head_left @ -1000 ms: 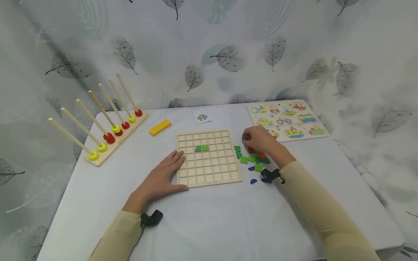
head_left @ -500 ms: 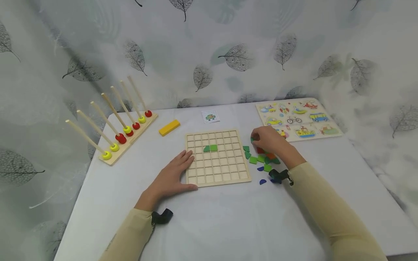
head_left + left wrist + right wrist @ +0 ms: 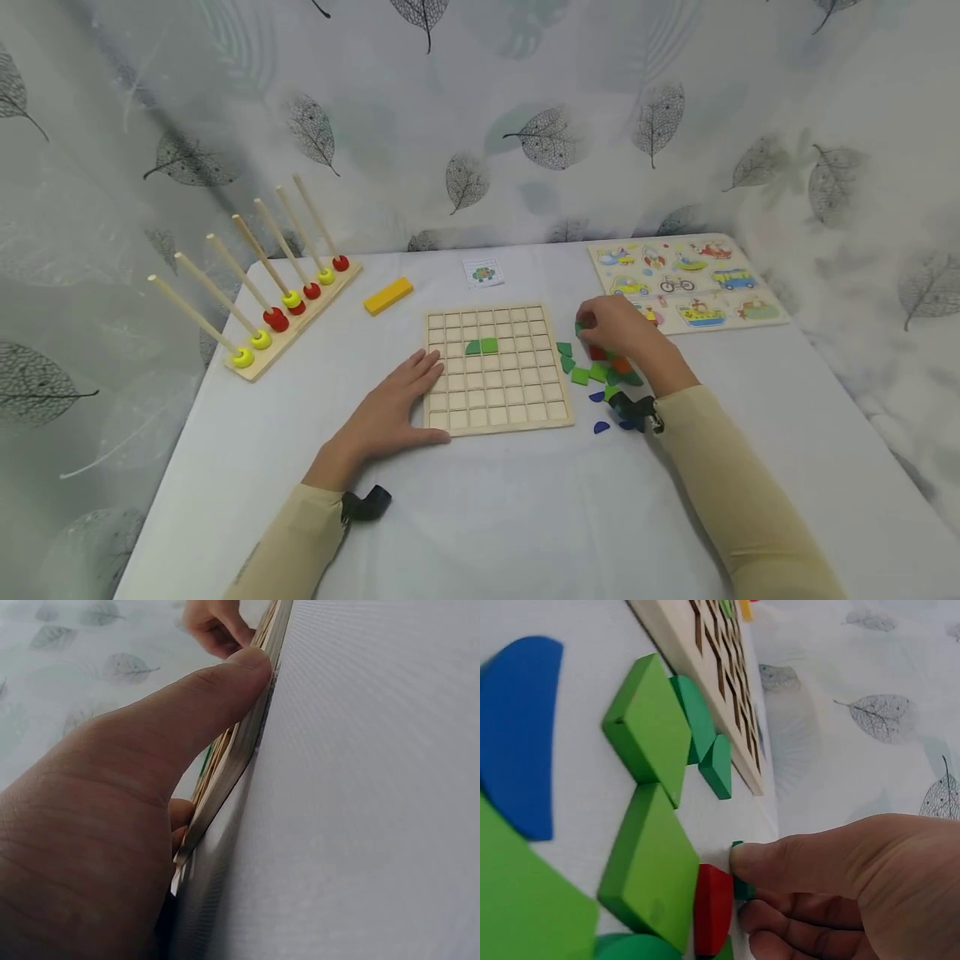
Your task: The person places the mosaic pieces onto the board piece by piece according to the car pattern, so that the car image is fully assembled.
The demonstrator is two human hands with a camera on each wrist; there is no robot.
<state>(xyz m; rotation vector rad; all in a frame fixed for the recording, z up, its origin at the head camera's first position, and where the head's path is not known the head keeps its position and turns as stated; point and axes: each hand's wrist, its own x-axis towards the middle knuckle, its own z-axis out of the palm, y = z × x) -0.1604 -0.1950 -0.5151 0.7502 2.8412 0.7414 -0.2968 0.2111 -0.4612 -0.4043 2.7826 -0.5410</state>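
Pinching a dark-green tile [image 3: 742, 889] at lower centre of the right-wrist view, the right grip [image 3: 617, 325] probably meets something light and stiff, best taken by opposite edges; the left grip [image 3: 390, 408] spreads against the wooden grid board [image 3: 497, 397].

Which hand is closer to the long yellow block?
Left. The left hand touches the grid board, on the person's side of the yellow block; the right hand is past the board's right edge, pinching a green piece.
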